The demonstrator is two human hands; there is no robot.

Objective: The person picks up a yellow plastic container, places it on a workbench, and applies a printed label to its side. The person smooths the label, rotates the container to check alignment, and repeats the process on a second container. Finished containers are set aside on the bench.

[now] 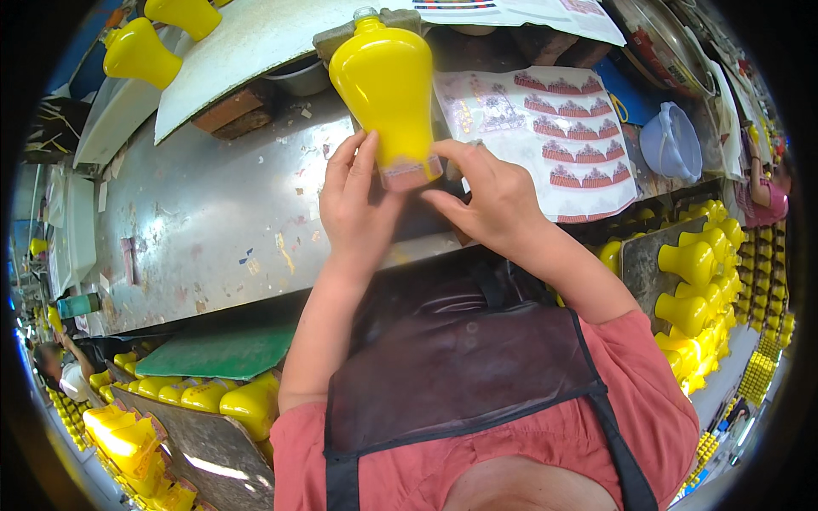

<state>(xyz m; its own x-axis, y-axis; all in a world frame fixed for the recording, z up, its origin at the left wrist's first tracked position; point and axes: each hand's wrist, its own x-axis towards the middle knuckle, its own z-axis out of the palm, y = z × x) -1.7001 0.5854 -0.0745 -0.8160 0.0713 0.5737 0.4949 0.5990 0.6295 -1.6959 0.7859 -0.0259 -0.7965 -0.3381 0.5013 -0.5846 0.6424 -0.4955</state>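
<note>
A glossy yellow bottle (383, 81) lies with its clear neck pointing away from me and its base toward me. The neck end rests on a grey block (334, 38). Around the base runs a pinkish patterned decal band (411, 173). My left hand (358, 192) has its fingertips pressed on the bottle's left side near the base; its thumb is mostly hidden. On the right, my right hand (498, 192) grips the base edge, forefinger on the band and thumb just below it. Beside it lies a printed decal sheet (588, 140) with rows of red-brown scalloped strips.
The metal worktable (213, 230) carries scraps and paint marks. A pale blue bucket (671, 143) stands at right. Bricks (234, 111) prop a white board (247, 60) at the back. Yellow bottles (256, 404) crowd racks on both sides; other people work at the far edges.
</note>
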